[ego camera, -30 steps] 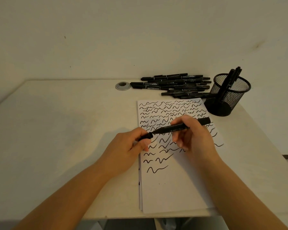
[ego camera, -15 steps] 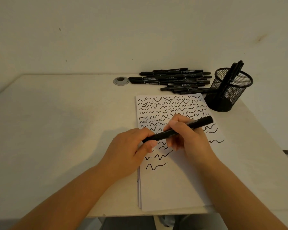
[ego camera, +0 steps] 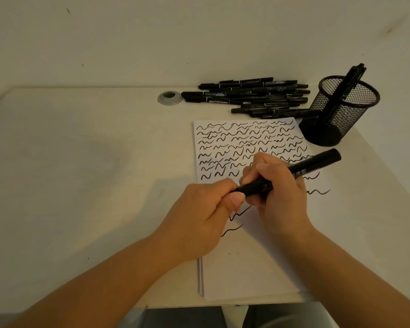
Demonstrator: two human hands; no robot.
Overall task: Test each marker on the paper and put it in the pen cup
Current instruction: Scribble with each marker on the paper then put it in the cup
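Both hands hold one black marker (ego camera: 313,166) slantwise above the paper (ego camera: 251,268). My right hand (ego camera: 277,188) grips its barrel near the middle. My left hand (ego camera: 204,216) pinches its lower left end, where the cap sits; that end is hidden by the fingers. The white paper is covered with rows of black squiggles (ego camera: 244,143) in its upper half. A black mesh pen cup (ego camera: 341,112) stands at the paper's far right corner, with a few markers (ego camera: 350,79) leaning in it. A pile of black markers (ego camera: 251,95) lies along the table's back edge.
The paper is the top sheet of a thin stack (ego camera: 200,275) near the table's front edge. A round grey cable grommet (ego camera: 170,98) sits left of the marker pile. A wall rises directly behind the pale table (ego camera: 81,162). The table's right edge runs just past the cup.
The two hands have come closer together, and the left hand's fingers now cover the marker's lower end. The marker has tilted more steeply, and the view has dipped slightly.
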